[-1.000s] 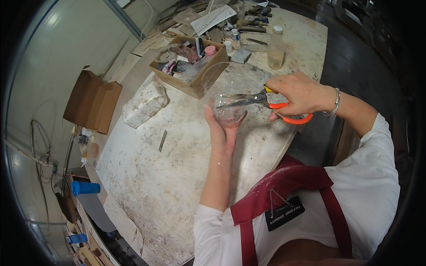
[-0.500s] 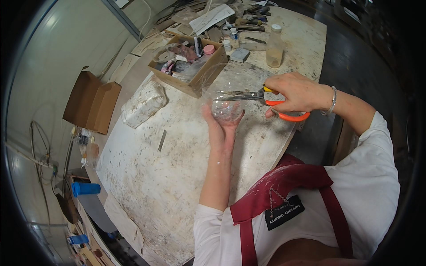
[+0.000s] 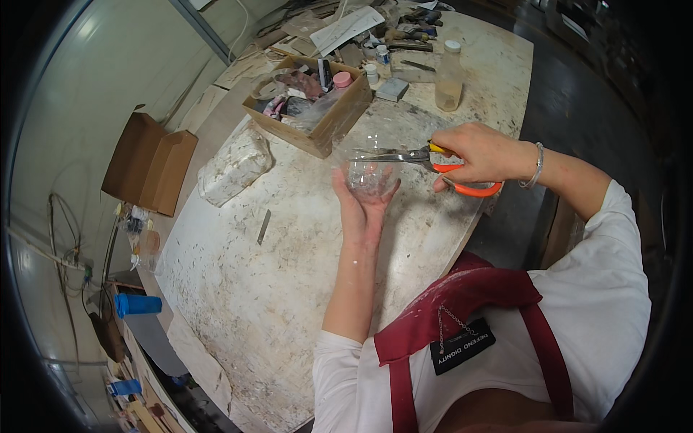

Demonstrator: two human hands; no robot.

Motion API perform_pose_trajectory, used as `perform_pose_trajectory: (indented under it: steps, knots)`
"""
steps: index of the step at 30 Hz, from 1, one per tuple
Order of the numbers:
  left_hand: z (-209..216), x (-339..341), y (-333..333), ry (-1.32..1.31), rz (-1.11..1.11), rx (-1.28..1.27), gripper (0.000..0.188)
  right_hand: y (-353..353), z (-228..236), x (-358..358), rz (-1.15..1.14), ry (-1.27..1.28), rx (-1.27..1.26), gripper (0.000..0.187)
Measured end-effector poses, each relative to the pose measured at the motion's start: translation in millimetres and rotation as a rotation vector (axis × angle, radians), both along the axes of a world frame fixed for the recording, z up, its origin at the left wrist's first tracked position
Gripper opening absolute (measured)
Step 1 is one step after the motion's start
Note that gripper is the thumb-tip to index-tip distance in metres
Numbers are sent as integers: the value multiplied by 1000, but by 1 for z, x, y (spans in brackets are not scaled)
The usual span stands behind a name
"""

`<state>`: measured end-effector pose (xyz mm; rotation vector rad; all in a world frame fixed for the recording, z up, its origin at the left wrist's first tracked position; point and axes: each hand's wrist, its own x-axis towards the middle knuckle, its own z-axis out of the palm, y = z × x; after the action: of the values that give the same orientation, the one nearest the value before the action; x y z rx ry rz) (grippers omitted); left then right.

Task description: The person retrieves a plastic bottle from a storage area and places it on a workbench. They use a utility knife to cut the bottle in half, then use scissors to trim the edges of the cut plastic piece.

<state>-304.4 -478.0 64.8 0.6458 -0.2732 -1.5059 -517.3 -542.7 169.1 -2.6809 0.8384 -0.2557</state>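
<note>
My left hand (image 3: 367, 211) cups a clear, rounded plastic piece (image 3: 368, 180) from below, its fingers curled round the lower sides. A thin transparent rim seems to spread out above it, hard to make out. My right hand (image 3: 478, 150) grips scissors (image 3: 414, 155) with orange and yellow handles. Their steel blades point left, slightly parted, and lie across the clear plastic at its upper part. Whether the plastic's edge sits between the blades cannot be seen clearly. Both hands are above the stained white worktable (image 3: 289, 303).
Beyond my left hand stands an open cardboard box (image 3: 317, 144) of mixed items. A wrapped white block (image 3: 234, 164) and a thin metal blade (image 3: 264, 227) lie to the left. A plastic bottle (image 3: 449, 83) stands far right. Papers and tools crowd the back.
The scissors' blades have shifted very slightly against the clear plastic, and the plastic's thin upper rim shows less plainly. Both hands stay nearly in place.
</note>
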Motion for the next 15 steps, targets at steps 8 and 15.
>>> perform_pose_trajectory:
  steps: [8, 15]
  knots:
    - [0, 1, -3, -101, 56, -91, 72, 4, 11, 3, -50, 51, 55, 59]
    - [-2, -5, -5, -2, 48, -68, 69, 3, 3, 0, -37, 2, 0, 62]
